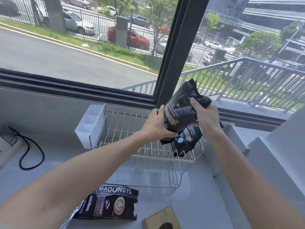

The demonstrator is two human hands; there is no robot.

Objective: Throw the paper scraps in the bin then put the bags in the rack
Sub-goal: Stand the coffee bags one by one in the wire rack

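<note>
Both hands are gripping 1 black bag [179, 113] above the rack [148, 146], up at 1 o'clock from frame centre. The left hand [158, 124] is clamping its fingers [160, 109] on the bag's lower left edge; the right hand [206, 116] is squeezing the upper right. A 2nd bag [186, 141] is standing in the rack's right slots, just below. A 3rd bag [109, 205] is lying flat on the bench [189, 204] at 6 o'clock.
</note>
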